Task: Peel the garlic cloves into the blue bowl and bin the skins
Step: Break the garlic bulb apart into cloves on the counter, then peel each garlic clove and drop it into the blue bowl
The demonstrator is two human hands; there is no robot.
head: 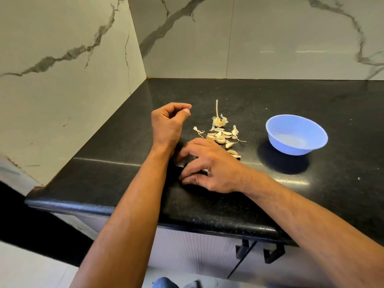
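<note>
Black stone countertop (228,204) is filling the head view, and we are keeping both hands over it. Our left hand (168,123) is hovering with fingers curled toward the thumb; whether it is pinching anything, we cannot tell. Our right hand (209,167) is lying relaxed, fingers spread and fingertips touching the stone, grasping nothing. Garlic cloves (220,138) and papery skins (219,121) are sitting in a loose pile just beyond the right hand and to the right of the left one. The blue bowl (296,134) is standing well to the right of the pile.
</note>
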